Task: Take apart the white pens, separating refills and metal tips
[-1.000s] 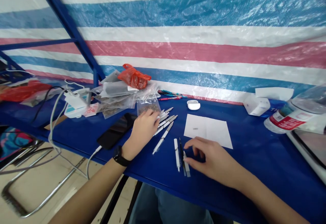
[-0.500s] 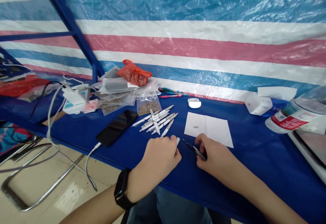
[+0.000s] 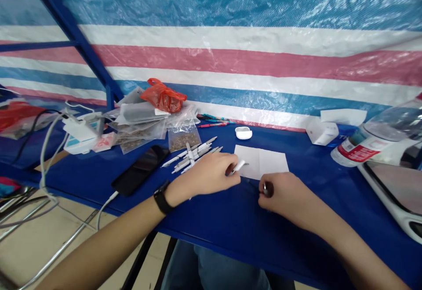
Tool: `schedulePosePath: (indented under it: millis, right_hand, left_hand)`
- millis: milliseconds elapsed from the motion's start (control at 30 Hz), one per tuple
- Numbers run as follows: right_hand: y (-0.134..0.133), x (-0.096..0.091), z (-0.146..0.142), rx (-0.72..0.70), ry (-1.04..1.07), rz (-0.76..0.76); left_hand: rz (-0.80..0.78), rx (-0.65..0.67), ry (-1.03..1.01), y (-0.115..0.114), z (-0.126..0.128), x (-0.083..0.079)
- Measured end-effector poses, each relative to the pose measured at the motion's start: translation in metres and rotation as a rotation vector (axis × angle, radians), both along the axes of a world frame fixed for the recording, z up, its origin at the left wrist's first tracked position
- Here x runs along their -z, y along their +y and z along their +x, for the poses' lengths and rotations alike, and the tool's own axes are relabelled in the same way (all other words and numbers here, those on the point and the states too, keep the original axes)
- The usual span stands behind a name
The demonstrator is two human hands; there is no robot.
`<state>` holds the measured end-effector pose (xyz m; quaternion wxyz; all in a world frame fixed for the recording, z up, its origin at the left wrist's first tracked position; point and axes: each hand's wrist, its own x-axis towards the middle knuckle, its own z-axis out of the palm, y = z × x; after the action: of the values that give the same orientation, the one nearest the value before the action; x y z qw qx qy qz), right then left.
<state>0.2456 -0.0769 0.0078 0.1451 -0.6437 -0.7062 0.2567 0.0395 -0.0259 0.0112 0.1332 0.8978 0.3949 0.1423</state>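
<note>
My left hand [image 3: 212,173] is closed around a white pen barrel [image 3: 239,165], whose end sticks out over the left edge of a folded white paper sheet [image 3: 270,161]. A small dark spring [image 3: 246,164] shows on the paper by the barrel's end. My right hand [image 3: 280,195] is closed in front of the sheet on pen parts: a silvery piece shows between the fingers, and a thin dark refill [image 3: 252,184] points left, blurred. Beyond my left hand lies a pile of white pens [image 3: 191,156], partly hidden by that hand.
A black phone [image 3: 140,170] with a white cable lies left, before plastic bags [image 3: 141,118] of small parts and a red bag [image 3: 165,96]. A white earbud case [image 3: 243,133] sits behind the paper. To the right are a bottle [image 3: 365,143] and a scale [image 3: 395,193].
My left hand has moved right and forward, bringing the white barrel from beside the pens to the spring on the paper. My right hand has closed further. The view has shifted slightly right.
</note>
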Motion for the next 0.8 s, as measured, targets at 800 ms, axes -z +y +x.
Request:
schedulePosePath:
  millis: [800]
  right_hand:
    - [0.013,-0.012,0.003,0.312,1.077,0.257]
  left_hand:
    - [-0.090,0.241,-0.425,-0.002,0.010,0.030]
